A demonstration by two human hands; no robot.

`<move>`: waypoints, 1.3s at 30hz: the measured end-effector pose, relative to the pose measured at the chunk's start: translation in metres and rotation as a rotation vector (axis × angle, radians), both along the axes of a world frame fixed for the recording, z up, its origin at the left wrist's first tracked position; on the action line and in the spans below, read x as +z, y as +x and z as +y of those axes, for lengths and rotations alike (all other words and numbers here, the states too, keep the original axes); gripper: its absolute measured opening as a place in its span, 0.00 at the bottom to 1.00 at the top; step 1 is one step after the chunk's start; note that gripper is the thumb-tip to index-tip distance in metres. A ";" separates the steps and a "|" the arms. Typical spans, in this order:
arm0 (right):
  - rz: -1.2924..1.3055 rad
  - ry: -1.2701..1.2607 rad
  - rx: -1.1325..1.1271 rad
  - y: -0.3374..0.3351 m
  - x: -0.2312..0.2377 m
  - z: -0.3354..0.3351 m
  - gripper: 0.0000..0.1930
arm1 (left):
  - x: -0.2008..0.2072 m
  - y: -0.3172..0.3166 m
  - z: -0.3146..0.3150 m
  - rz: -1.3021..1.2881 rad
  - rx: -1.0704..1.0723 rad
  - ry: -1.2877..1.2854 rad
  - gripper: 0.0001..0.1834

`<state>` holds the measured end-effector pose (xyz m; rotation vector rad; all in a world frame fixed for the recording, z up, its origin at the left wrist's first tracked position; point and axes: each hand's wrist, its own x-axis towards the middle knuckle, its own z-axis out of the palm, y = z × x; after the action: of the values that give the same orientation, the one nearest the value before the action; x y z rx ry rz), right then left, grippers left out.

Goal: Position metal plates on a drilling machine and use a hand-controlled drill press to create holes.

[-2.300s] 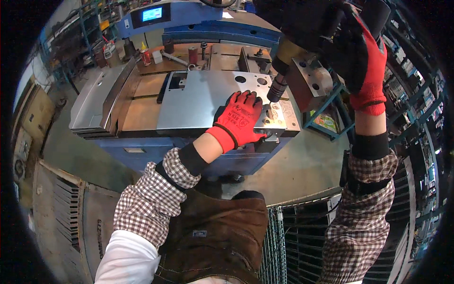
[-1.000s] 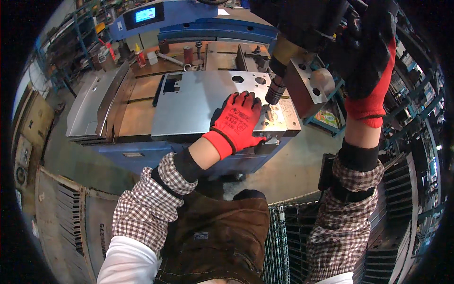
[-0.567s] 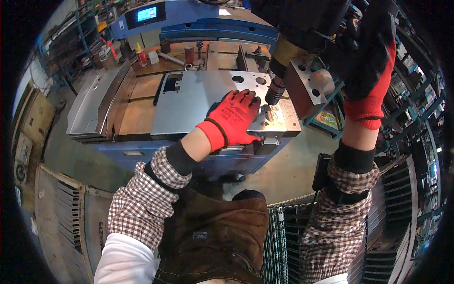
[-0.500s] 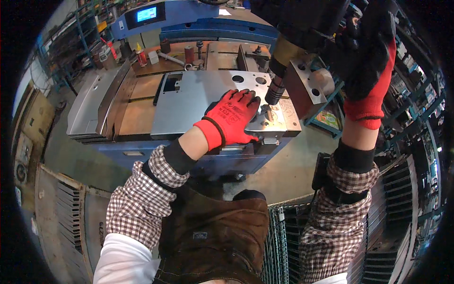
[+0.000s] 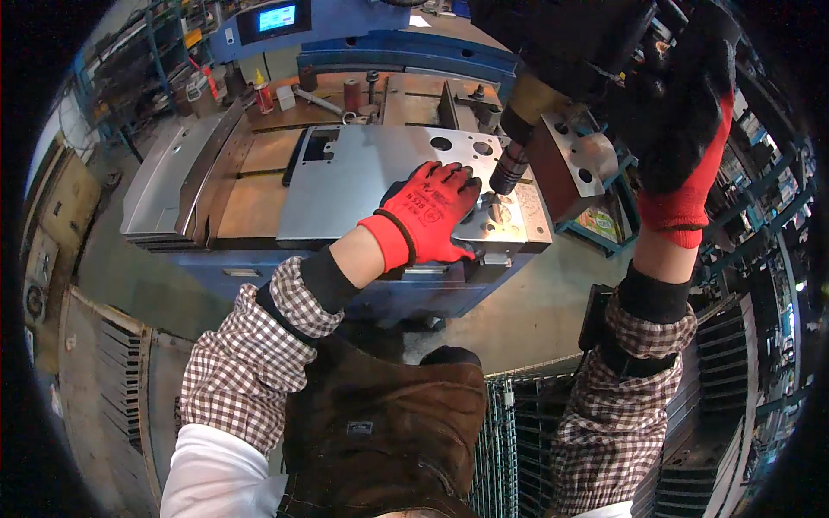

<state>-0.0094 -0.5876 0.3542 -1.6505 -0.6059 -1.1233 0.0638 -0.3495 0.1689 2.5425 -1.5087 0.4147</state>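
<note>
A flat grey metal plate (image 5: 363, 173) with round holes and a rectangular cutout lies on the machine table. My left hand (image 5: 432, 211), in a red glove with black fingertips, rests flat on its right part with fingers spread. Just to the right of those fingers, the drilling machine's dark tool (image 5: 508, 168) points down at the plate's right end; whether it touches metal cannot be told. My right hand (image 5: 691, 147), gloved alike, is raised beside the black machine head (image 5: 579, 43). Its fingers look curled round something, but black glove against black machine hides what.
Bent sheet-metal parts (image 5: 173, 186) are stacked at the table's left. Behind the plate stand a red bottle (image 5: 262, 95), a wrench (image 5: 318, 102) and bolts. A drilled metal block (image 5: 566, 168) sits right of the tool. A blue control panel (image 5: 276, 19) with a lit screen is at the back.
The whole view has shifted slightly. My left hand stays flat on the plate, and my right hand remains raised by the machine head.
</note>
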 end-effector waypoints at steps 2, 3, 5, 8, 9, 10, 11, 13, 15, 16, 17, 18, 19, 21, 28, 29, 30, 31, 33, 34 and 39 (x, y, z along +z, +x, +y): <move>0.039 0.049 0.050 0.001 -0.002 -0.004 0.26 | -0.001 -0.001 0.000 0.002 -0.003 -0.018 0.52; 0.053 0.067 0.070 0.000 -0.002 -0.006 0.26 | -0.001 -0.001 0.000 -0.004 -0.006 -0.018 0.52; 0.065 0.095 0.097 -0.002 -0.003 -0.009 0.26 | -0.001 -0.001 -0.002 -0.016 -0.015 -0.019 0.52; 0.041 0.123 0.141 -0.005 -0.001 -0.004 0.25 | 0.003 -0.002 -0.003 0.008 -0.012 0.001 0.51; 0.022 0.128 0.141 -0.003 -0.004 -0.004 0.24 | 0.001 -0.001 -0.002 0.008 -0.006 0.000 0.52; 0.004 0.132 0.140 0.000 -0.006 -0.003 0.24 | -0.001 0.000 0.000 0.008 0.000 -0.001 0.52; -0.013 0.136 0.141 0.003 -0.008 -0.002 0.24 | -0.003 0.001 0.002 0.008 0.006 -0.001 0.52; 0.011 0.161 0.224 0.002 -0.011 0.004 0.23 | -0.003 0.001 0.005 0.010 0.000 -0.011 0.52; 0.093 0.190 0.373 -0.018 -0.013 0.007 0.23 | 0.000 0.000 0.000 0.014 -0.022 -0.034 0.52; -0.057 0.049 0.114 -0.018 -0.021 0.004 0.22 | 0.000 0.000 -0.001 0.018 -0.023 -0.040 0.52; -0.206 -0.092 -0.144 -0.014 -0.038 -0.002 0.22 | 0.000 0.000 -0.001 0.023 -0.023 -0.045 0.52; -0.148 0.026 -0.132 -0.013 -0.056 -0.010 0.21 | -0.001 0.000 -0.001 0.024 -0.022 -0.041 0.52; -0.094 0.150 -0.109 -0.010 -0.074 -0.016 0.21 | -0.002 0.000 0.002 0.024 -0.014 -0.038 0.52; 0.220 0.602 0.119 0.006 -0.143 -0.056 0.20 | -0.002 -0.001 0.002 0.035 -0.005 -0.026 0.52; 0.721 0.230 -0.099 0.006 -0.272 -0.028 0.19 | -0.004 0.000 -0.001 0.009 -0.001 -0.029 0.52; 0.715 0.160 -0.103 0.006 -0.274 -0.026 0.19 | -0.005 0.001 -0.001 0.002 -0.001 -0.032 0.52; 0.705 0.090 -0.105 0.006 -0.268 -0.017 0.19 | -0.005 0.001 0.001 0.007 0.002 -0.029 0.52; 0.702 0.198 -0.038 0.008 -0.267 -0.009 0.19 | -0.006 0.002 0.002 0.013 0.004 -0.025 0.52; 0.631 0.273 0.015 0.009 -0.269 -0.004 0.19 | -0.004 0.001 0.002 0.022 0.002 -0.018 0.52; 0.566 0.240 0.003 0.008 -0.273 -0.004 0.19 | -0.002 0.000 0.002 0.025 -0.002 -0.013 0.53; 0.607 0.429 -0.047 0.009 -0.297 -0.012 0.16 | -0.003 -0.001 0.000 0.007 -0.008 -0.018 0.53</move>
<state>-0.0009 -0.5994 0.0568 -1.5178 0.0649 -0.6630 0.0632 -0.3496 0.1657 2.5202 -1.5057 0.4158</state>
